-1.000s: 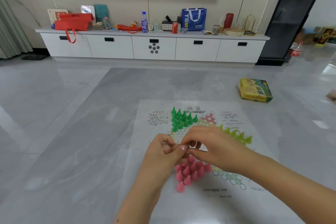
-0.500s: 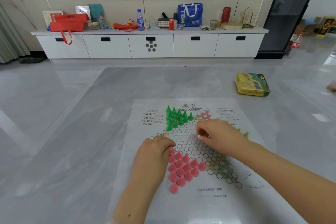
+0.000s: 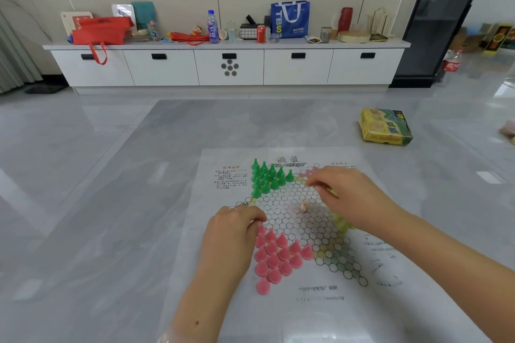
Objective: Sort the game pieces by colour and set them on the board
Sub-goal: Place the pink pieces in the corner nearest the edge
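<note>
The paper board (image 3: 292, 295) with its hexagon star lies on the grey table. Several green pieces (image 3: 267, 178) stand bunched in the far-left corner of the star. Several pink pieces (image 3: 278, 256) fill the near-left corner. Yellow-green pieces (image 3: 342, 224) show only partly under my right wrist. A small beige die (image 3: 303, 206) lies on the middle cells. My left hand (image 3: 237, 231) rests knuckles-up at the left edge of the pink group, fingers curled under. My right hand (image 3: 345, 195) hovers over the right side, fingers curled down, tips near the far pink cells; nothing shows between them.
A yellow-green game box (image 3: 386, 127) lies on the table at the far right. Beyond the table stands a long white cabinet (image 3: 228, 67) with bags, bottles and cans on top. A cola bottle (image 3: 451, 65) stands on the floor at the right.
My hands were together over the pink pieces a second ago and have moved apart, left hand to the pink group's left edge, right hand up and right. The small die now lies on the board.
</note>
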### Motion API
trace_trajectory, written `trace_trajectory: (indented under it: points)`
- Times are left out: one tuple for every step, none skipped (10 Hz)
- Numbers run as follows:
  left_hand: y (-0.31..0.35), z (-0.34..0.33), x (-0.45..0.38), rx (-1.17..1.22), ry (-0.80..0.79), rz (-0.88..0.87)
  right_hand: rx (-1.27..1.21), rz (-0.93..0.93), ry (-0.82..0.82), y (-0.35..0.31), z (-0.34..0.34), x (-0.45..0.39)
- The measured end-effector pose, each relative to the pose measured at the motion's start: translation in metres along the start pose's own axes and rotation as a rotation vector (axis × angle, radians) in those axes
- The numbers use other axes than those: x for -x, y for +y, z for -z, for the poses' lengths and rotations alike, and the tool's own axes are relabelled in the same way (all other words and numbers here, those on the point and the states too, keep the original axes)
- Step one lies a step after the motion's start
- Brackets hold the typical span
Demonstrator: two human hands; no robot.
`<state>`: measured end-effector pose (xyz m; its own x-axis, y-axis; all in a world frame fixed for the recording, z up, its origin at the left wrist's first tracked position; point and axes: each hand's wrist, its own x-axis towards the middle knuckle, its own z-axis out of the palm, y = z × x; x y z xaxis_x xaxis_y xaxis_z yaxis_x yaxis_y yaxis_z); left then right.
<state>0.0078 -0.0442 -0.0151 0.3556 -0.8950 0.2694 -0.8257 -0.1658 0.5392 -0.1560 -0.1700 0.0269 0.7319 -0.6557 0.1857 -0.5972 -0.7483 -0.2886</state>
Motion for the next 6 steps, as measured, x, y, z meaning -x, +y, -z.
trace_trajectory:
  points:
    - [0.000, -0.002, 0.000, 0.006, 0.003, 0.005, -0.103, 0.032, 0.129, 0.000, 0.016, 0.009]
    - [0.002, -0.004, -0.001, 0.033, 0.007, 0.015, -0.159, 0.034, 0.174, 0.006, 0.023, 0.019]
    - [0.002, -0.004, 0.000, 0.034, 0.011, 0.001, -0.198, 0.006, 0.201, 0.014, 0.023, 0.028]
    - [0.003, -0.002, 0.001, 0.031, 0.006, 0.003, -0.231, -0.030, 0.227, 0.020, 0.022, 0.035]
    - [0.003, -0.002, 0.001, 0.015, -0.019, 0.030, -0.241, -0.056, 0.246, 0.023, 0.019, 0.040]
    - [0.005, -0.001, 0.002, 0.013, -0.026, 0.035, -0.203, -0.106, 0.238, 0.028, 0.018, 0.048]
